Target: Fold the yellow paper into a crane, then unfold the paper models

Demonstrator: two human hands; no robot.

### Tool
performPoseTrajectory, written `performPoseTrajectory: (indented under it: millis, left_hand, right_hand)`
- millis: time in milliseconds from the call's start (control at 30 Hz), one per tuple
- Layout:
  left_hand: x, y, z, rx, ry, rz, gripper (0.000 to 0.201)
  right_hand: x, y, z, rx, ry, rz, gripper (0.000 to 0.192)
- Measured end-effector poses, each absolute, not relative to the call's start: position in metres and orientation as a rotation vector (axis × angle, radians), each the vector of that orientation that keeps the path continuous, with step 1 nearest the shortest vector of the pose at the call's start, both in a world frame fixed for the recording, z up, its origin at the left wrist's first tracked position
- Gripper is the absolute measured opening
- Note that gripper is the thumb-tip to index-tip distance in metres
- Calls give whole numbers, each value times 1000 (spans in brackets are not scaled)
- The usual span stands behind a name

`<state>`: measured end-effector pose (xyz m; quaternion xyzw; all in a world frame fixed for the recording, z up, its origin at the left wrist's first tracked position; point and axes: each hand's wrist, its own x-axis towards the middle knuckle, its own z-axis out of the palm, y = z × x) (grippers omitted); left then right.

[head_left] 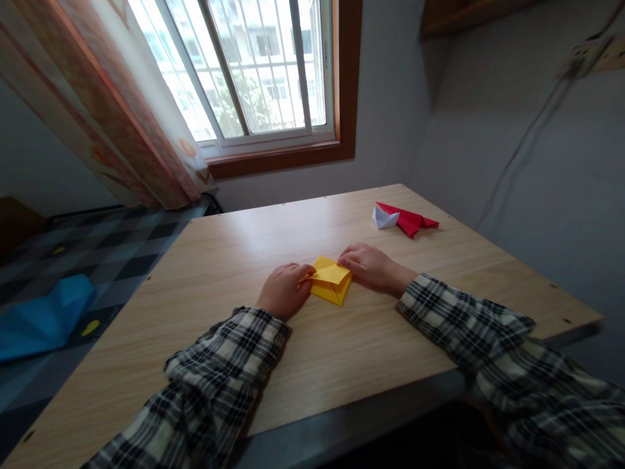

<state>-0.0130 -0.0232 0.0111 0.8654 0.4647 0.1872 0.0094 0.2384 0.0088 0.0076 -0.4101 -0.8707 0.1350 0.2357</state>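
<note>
Plaid sleeves (219, 384) nearest, black and cream, one from lower left, one from lower right, each running up to a bare hand. Table (234, 244) under them: light wood grain, small dark spots along the edges, dark strip below the near edge. Left hand (284, 291) grasps the left corner of the yellow paper (334, 293), thumb on top, other fingers partly hidden. Right hand (374, 266) grasps its upper right corner, fingertips on the edge, thumb position cannot tell. Yellow paper is between the hands, around mid-table, folded, with a wide upper flap raised over a lower layer that points toward the camera. Off to the left, past the table edge, blue paper (49, 316), creased, lies on checked cloth (127, 254). Farther back on the table, toward the right edge: white paper (385, 218), boat-shaped, just beside red paper (413, 219), long folded shape with a pointed end; whether they touch, cannot tell. Behind: floral curtain (107, 98) at left, barred window (258, 71) in a brown frame, pale buildings outside. Right wall: cable (517, 143) hanging from a socket (583, 57), shelf (469, 14) up top.
</note>
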Motion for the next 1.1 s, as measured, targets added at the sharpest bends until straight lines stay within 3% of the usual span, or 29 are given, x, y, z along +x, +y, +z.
performPoseTrajectory:
  millis: [367,533,1100]
  left_hand:
    - [-14,-23,12,2507,1564,719,24]
    - [-14,-21,10,2519,1542,735,23]
    - [-11,-24,12,2547,1502,709,25]
  right_hand:
    - [243,3,13,-1008,-2484,436,38]
    - [239,1,10,-991,-2434,399,21]
    - [234,8,1,-1165,-2338,254,18]
